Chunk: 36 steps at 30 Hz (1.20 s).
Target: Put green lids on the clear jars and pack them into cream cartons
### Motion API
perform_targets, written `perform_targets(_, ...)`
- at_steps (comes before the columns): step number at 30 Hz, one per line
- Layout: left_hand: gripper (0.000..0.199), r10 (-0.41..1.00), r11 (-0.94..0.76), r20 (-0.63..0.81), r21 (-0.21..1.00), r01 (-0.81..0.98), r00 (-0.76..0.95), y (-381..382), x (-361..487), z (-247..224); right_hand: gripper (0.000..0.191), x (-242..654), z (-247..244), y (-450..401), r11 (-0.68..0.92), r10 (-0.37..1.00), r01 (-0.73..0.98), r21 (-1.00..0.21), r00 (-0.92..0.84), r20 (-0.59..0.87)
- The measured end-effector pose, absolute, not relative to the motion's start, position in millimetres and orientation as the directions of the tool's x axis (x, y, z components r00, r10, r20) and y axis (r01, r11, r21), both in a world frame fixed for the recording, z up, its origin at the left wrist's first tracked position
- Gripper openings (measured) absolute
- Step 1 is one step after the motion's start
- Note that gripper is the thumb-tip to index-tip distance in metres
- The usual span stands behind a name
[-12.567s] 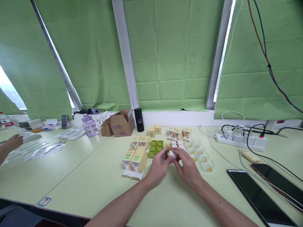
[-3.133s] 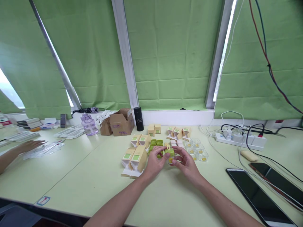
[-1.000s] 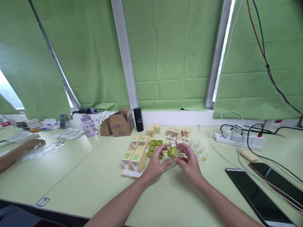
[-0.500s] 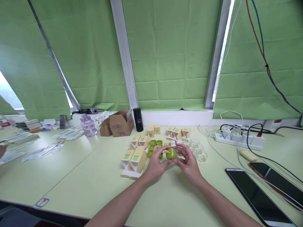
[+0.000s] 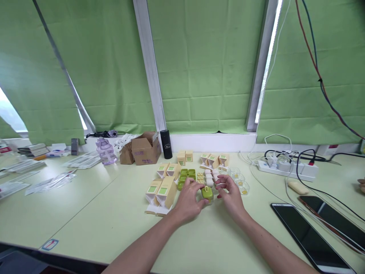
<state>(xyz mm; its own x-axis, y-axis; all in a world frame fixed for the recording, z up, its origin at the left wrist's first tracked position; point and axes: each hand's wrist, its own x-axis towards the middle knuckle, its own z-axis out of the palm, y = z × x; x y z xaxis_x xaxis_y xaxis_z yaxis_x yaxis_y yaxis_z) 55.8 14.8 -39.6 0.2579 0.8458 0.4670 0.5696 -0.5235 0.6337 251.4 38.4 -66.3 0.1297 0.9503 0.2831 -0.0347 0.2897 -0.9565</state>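
Note:
A small green case [image 5: 207,193] with a pale loop on top sits upright between my hands, with something clear around its base. My left hand [image 5: 188,199] grips it from the left between thumb and fingers. Just to its right is my right hand [image 5: 229,191], fingers apart, holding nothing. Behind them lie green square pieces [image 5: 184,178], small yellow pieces [image 5: 200,177], whitish-pink pieces [image 5: 209,180] and clear round cups [image 5: 236,176] with yellow centres. Cream boxes with green windows [image 5: 166,191] stand to the left.
More cream boxes [image 5: 213,160] stand behind. A cardboard box [image 5: 146,149], black cylinder [image 5: 166,144] and purple bottle [image 5: 106,151] line the back. At right are a power strip [image 5: 288,169], cables and two phones [image 5: 309,236]; another person's fingers [image 5: 361,185] show at the edge.
The green case has turned upright, its loop now on top. My right hand has let go and moved slightly right. A person's hand has left the left edge; fingers have appeared at the right edge.

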Motion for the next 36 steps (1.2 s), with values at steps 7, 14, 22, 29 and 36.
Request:
perform_targets(7,0.042,0.836,-0.536,0.464,0.571,0.622,0.294,11.7,56.6,-37.8,0.040,252.0,-69.9,40.1,0.288,0.951,-0.021,-0.957,0.123,0.284)
perform_targets(14,0.039,0.857,-0.507,0.402,0.554,0.661,0.321,10.4,56.8,-35.0,0.039,252.3,-70.5,41.4,0.280,0.952,-0.003,-0.960,0.127,0.277)
perform_targets(22,0.053,0.896,-0.439,0.291,0.479,0.760,0.335,4.5,57.7,-22.9,0.042,252.0,-72.7,41.8,0.271,0.955,0.018,-0.963,0.118,0.271)
perform_targets(29,0.032,0.845,-0.474,0.477,0.459,0.751,0.242,29.2,45.4,-21.3,0.026,249.2,-73.8,42.5,0.248,0.962,0.014,-0.969,0.118,0.248)
perform_targets(36,0.032,0.859,-0.425,0.405,0.221,0.878,0.314,63.3,43.9,-4.9,0.025,249.0,-80.6,48.2,0.227,0.970,0.067,-0.972,0.074,0.232)
